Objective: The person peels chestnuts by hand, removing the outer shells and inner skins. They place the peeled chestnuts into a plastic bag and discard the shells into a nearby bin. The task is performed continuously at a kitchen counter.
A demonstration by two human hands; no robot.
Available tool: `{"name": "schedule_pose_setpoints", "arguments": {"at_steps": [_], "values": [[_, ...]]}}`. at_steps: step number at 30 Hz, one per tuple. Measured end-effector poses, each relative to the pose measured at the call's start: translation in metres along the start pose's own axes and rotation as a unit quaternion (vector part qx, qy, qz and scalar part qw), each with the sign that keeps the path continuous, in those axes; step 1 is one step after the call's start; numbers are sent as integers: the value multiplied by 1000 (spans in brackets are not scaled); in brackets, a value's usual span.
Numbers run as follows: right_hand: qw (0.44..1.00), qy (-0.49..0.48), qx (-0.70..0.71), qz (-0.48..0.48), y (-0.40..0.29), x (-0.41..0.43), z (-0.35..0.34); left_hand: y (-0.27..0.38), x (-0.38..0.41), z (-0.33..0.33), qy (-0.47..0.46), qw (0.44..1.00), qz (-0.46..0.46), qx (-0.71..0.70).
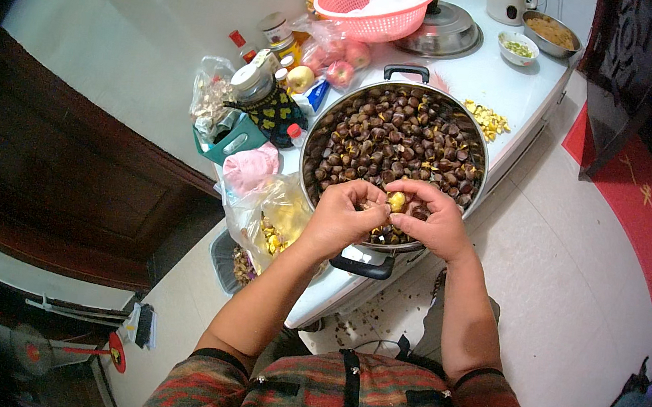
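A wide steel pot (304,171) with black handles is filled with brown chestnuts (394,133), some showing yellow flesh. Over its near edge, my right hand (436,219) holds a yellow peeled or partly peeled chestnut (397,201) between thumb and fingers. My left hand (352,212) is close against the same chestnut, thumb and fingertips pinched together; what lies between them is hard to make out. Left of the pot, a clear plastic bag (240,212) contains yellow pieces. More yellow pieces (487,120) lie in a small heap on the table, right of the pot.
Behind the pot are a pink colander (324,4), a steel lid (471,39), bagged apples (340,74), a small bowl (517,59) and a steel bowl (569,50). Jars and a green basket (236,144) line the left. A bin (220,261) stands below the table edge.
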State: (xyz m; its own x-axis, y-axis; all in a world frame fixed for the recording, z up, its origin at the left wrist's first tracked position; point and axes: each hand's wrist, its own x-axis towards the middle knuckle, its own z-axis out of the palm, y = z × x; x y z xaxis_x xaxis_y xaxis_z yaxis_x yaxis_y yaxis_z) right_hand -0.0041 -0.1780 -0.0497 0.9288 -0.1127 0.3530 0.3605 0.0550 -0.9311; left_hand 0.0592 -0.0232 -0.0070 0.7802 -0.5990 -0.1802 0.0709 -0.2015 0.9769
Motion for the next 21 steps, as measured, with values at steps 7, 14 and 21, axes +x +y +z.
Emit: {"name": "schedule_pose_setpoints", "arguments": {"at_steps": [7,14,21], "values": [[996,-27,-86,-4,-3,0,0,-2,1,-4,6,994,37,104],[992,1,-112,-53,-1,1,4,-8,6,-1,60,991,73,97],[977,-2,207,48,2,-2,3,-4,4,-7,-31,968,-71,-238]]}}
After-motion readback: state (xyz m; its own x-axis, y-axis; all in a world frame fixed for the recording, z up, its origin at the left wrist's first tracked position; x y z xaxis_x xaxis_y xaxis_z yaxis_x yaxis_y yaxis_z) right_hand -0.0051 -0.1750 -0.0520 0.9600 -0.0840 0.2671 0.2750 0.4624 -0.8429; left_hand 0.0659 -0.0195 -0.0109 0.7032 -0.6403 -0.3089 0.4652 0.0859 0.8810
